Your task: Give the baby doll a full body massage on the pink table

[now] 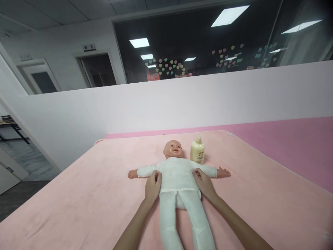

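I have a baby doll [179,175] lying face up in front of me on a pale pink blanket [109,194], its head [173,149] away from me and both arms spread out to the sides. It wears a white top [178,173] and white trousers [168,215], whose legs lie apart and run out of view at the bottom. My left hand [154,182] rests against the doll's side, just below the sleeve on my left, fingers curled in and narrow; I cannot tell whether any cloth is caught between them. My right hand [203,180] is on the opposite side, where the other sleeve meets the body, its fingertips drawn together on the cloth of the white top. Near the doll's head, on my right and behind that sleeve, a pale yellow pump bottle [197,151] stands upright on the blanket, apart from both my hands. Along the far and right edges a deeper pink surface [291,146] shows beyond the blanket. Past it runs a low white wall [177,104], topped by a dark window [187,38] dotted with heart stickers [166,66].
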The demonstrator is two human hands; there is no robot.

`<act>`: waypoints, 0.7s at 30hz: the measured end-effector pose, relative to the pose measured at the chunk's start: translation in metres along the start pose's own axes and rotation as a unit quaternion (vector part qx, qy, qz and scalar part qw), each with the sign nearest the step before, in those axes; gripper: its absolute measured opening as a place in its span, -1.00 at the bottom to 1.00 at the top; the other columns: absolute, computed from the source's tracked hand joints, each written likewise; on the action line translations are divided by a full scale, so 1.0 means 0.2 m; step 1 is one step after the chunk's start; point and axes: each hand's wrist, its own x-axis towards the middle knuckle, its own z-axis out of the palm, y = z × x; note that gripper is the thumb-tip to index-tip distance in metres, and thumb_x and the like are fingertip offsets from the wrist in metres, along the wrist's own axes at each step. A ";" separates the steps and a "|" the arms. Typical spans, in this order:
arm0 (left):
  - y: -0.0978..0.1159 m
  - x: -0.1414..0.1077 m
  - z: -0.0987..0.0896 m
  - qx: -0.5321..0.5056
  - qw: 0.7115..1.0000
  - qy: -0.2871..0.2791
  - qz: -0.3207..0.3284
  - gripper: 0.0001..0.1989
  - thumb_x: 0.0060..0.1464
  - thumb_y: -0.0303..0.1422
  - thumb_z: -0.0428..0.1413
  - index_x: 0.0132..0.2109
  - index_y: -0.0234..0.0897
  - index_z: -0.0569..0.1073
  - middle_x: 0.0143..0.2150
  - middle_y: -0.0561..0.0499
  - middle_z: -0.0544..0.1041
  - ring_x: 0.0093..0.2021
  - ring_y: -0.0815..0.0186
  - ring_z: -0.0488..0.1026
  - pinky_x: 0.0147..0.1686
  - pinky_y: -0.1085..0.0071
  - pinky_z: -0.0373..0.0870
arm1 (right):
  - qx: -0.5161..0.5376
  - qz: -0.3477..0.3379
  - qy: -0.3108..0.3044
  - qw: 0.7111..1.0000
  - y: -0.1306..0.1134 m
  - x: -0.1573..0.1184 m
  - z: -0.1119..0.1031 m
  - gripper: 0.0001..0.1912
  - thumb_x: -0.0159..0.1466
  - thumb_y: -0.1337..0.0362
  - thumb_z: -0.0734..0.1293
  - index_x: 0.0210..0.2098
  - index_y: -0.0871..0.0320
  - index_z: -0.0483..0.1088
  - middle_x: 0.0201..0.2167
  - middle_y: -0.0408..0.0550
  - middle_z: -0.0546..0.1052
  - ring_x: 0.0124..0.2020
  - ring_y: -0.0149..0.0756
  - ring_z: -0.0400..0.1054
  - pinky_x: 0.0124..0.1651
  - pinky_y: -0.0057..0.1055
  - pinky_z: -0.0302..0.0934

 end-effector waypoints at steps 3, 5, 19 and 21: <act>0.00 0.00 0.00 -0.002 1.000 -0.001 0.002 -0.70 0.15 -0.15 -0.18 -0.37 -0.22 0.28 -0.42 0.04 0.43 -0.38 0.28 0.37 -0.39 0.43 0.20 | 0.002 -0.003 0.000 1.000 0.00 0.00 0.00 -0.67 0.19 -0.01 0.12 -0.45 0.11 0.27 -0.54 -0.13 0.39 -0.46 -0.27 0.28 -0.38 -0.39 0.11; 0.00 0.00 0.00 0.000 1.000 -0.001 0.003 -0.70 0.15 -0.15 -0.18 -0.37 -0.22 0.29 -0.42 0.04 0.43 -0.39 0.28 0.37 -0.39 0.43 0.20 | 0.001 -0.005 -0.001 1.000 0.00 0.00 0.00 -0.67 0.20 -0.01 0.12 -0.45 0.11 0.26 -0.54 -0.14 0.38 -0.47 -0.28 0.27 -0.38 -0.40 0.11; -0.02 0.01 0.01 -0.002 1.000 0.002 -0.001 -0.73 0.16 -0.19 -0.16 -0.37 -0.22 0.27 -0.44 0.08 0.42 -0.41 0.32 0.35 -0.40 0.44 0.15 | -0.003 0.003 -0.005 1.000 0.01 0.00 0.00 -0.67 0.19 -0.01 0.11 -0.44 0.10 0.26 -0.54 -0.13 0.39 -0.46 -0.26 0.27 -0.38 -0.40 0.10; -0.02 0.01 0.01 -0.003 1.000 0.001 -0.001 -0.73 0.17 -0.19 -0.17 -0.37 -0.22 0.27 -0.44 0.08 0.42 -0.40 0.31 0.35 -0.39 0.44 0.15 | -0.003 0.004 -0.004 1.000 0.02 0.00 0.00 -0.67 0.19 -0.01 0.11 -0.44 0.10 0.26 -0.53 -0.12 0.39 -0.45 -0.26 0.27 -0.38 -0.40 0.10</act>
